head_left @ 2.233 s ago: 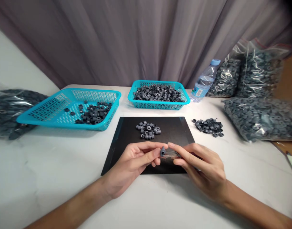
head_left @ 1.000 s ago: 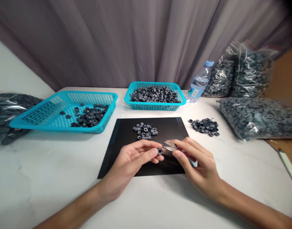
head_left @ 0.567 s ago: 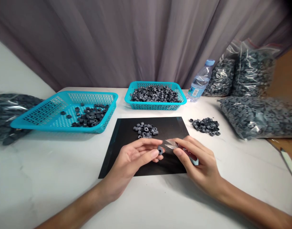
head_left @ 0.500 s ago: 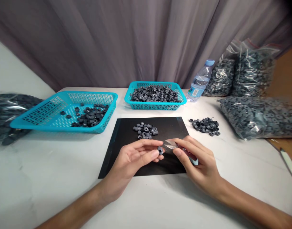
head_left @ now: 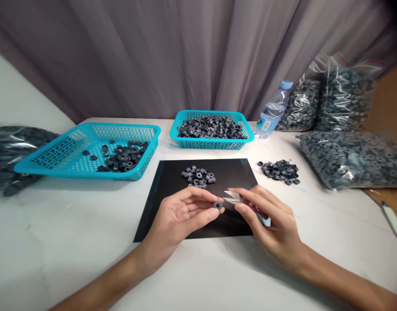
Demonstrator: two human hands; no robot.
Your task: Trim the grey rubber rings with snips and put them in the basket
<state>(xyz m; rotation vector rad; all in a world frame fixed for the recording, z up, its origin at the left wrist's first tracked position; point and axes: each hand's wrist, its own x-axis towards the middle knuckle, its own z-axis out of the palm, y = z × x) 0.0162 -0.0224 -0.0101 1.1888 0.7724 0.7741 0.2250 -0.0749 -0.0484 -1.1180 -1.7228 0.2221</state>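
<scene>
Between the thumb and fingertips of my left hand [head_left: 182, 214] is a small grey ring-shaped spacer [head_left: 218, 205], its hole facing me. My right hand [head_left: 271, 216] grips a small knife [head_left: 232, 197] whose shiny, pointed blade aims left toward the spacer; a light blue end shows below the fingers, and the rest is hidden in the palm. The blade tip is close to the spacer; whether they touch I cannot tell. Both hands are over a black mat [head_left: 166, 185]. Just behind them on the mat lies a pile of grey spacers [head_left: 199, 176].
A blue basket [head_left: 149, 149] at left holds scattered spacers; another blue basket [head_left: 211, 144] at the back is full. Right of the mat is a loose heap of spacers [head_left: 280, 171]. A water bottle [head_left: 272, 114] and filled plastic bags [head_left: 354, 160] stand at right, another bag [head_left: 10, 151] at far left.
The spacer in my left hand has turned so its flat, holed face points at me. My left fingers have shifted slightly; the knife has stayed nearly in place.
</scene>
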